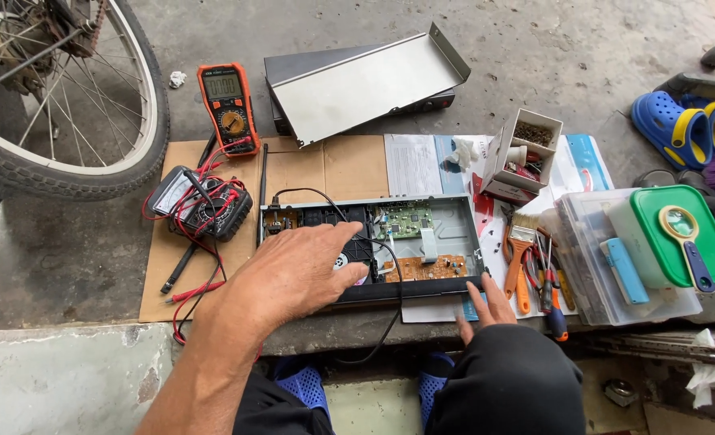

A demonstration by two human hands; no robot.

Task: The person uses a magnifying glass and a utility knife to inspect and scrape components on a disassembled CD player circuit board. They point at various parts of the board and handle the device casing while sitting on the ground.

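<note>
Though lidless, black player (452,227), boards (403,219) bare

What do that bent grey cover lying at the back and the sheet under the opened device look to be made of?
The bent cover looks like thin sheet metal with a dull brushed-grey finish: it has crisp folded edges and a soft sheen. The sheet under the opened device looks like plain brown corrugated cardboard, matt, with fold creases. The left hand rests on the device, which appears to have a metal chassis too.
</note>
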